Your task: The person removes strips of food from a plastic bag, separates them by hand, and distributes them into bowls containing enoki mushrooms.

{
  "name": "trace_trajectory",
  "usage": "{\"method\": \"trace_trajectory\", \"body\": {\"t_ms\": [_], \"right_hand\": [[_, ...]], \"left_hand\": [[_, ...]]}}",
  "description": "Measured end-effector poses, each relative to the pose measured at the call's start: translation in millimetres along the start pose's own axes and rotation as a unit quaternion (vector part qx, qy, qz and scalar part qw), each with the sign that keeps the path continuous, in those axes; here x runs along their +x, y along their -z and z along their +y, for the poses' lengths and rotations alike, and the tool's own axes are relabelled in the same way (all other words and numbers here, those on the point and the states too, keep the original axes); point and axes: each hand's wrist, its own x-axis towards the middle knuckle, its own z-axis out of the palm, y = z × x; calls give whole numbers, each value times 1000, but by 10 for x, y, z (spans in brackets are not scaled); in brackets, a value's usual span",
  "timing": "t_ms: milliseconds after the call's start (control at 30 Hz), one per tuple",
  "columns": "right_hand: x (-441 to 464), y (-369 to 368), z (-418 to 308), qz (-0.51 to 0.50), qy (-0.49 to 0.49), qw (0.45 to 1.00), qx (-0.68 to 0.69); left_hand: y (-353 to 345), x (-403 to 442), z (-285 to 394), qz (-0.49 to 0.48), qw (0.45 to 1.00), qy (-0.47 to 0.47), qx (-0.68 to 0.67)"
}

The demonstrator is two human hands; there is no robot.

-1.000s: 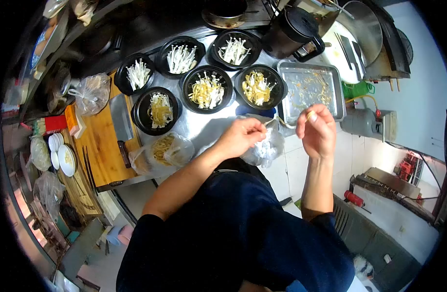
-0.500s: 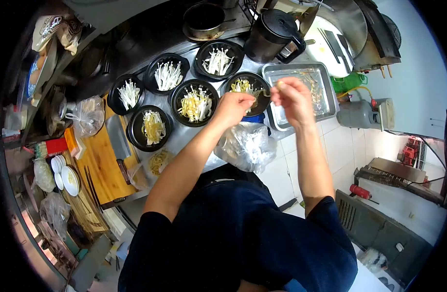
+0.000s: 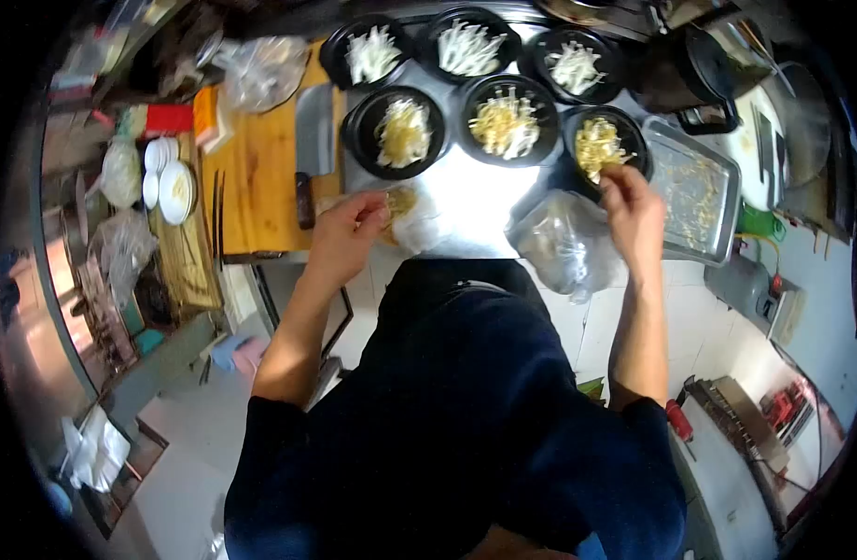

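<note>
six round black bowls on the silver metal desk hold white mushrooms, the near three also yellow strips. the right hand curls at the near right bowl, the left hand by a clear plastic bag of strips; whether either grip is clamped, i cannot tell.

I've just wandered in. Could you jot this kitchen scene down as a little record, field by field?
Back row: three black bowls holding white mushrooms
Front row: three more, with yellowish strips over white ones
Left hand: at a clear bag of yellowish strips; contact unclear
Right hand: fingers at the near edge of the front-right bowl; any grip unclear
Beside right hand: another clear bag
Far left: cleaver on a wooden board
Far right: metal tray with scattered bits
</note>
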Motion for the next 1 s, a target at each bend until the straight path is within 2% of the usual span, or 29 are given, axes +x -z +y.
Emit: {"method": "trace_trajectory", "body": {"t_ms": [33, 100, 167, 233, 267, 300, 367, 400, 433, 500, 567, 633, 667, 733, 867, 933, 1000], "right_hand": [[-144, -187, -179, -39, 20, 999, 14], [-406, -644, -620, -182, 36, 982, 32], [-553, -1129, -894, -276, 122, 953, 31], [-642, -1545, -1112, -230, 269, 935, 21], [-638, -1661, -1262, -244, 292, 924, 39], [-672, -1737, -1448, -259, 308, 913, 59], [-633, -1978, -1566, -283, 307, 909, 16], [-588, -2134, -1510, -329, 260, 894, -155], [-540, -2274, -1432, -365, 204, 849, -322], [-426, -2433, -1187, -348, 109, 847, -386], [-369, -2526, -1013, -341, 82, 850, -394], [-398, -2643, -876, -285, 91, 889, -347], [-399, -2706, -847, -281, 89, 890, -349], [-371, -2833, -893, -229, 82, 935, -257], [-350, -3010, -928, -221, 127, 938, -236], [-309, -3111, -877, -246, 167, 927, -230], [-221, -3136, -850, -275, 162, 917, -240]], "left_hand": [[52, -64, -168, 32, 995, -63, 76], [62, -193, -226, 21, 991, -86, 101], [-82, -233, -372, 7, 955, -225, 193], [-243, -273, -556, -6, 964, -224, 144], [-281, -290, -658, -21, 970, -221, 99], [-248, -304, -729, -172, 962, -167, 129], [-334, -259, -611, -243, 939, -170, 172], [-421, -213, -649, -277, 938, -138, 158], [-402, -233, -682, -280, 937, -142, 153], [-322, -254, -706, -247, 931, -225, 150], [-149, -236, -680, -260, 930, -204, 163], [-45, -234, -717, -254, 930, -160, 211], [-32, -215, -792, -221, 940, -168, 197], [39, -163, -828, -214, 942, -160, 203], [103, -176, -886, -191, 944, -149, 226], [123, -163, -878, -186, 943, -145, 234], [124, -191, -875, -174, 947, -144, 229]]}}
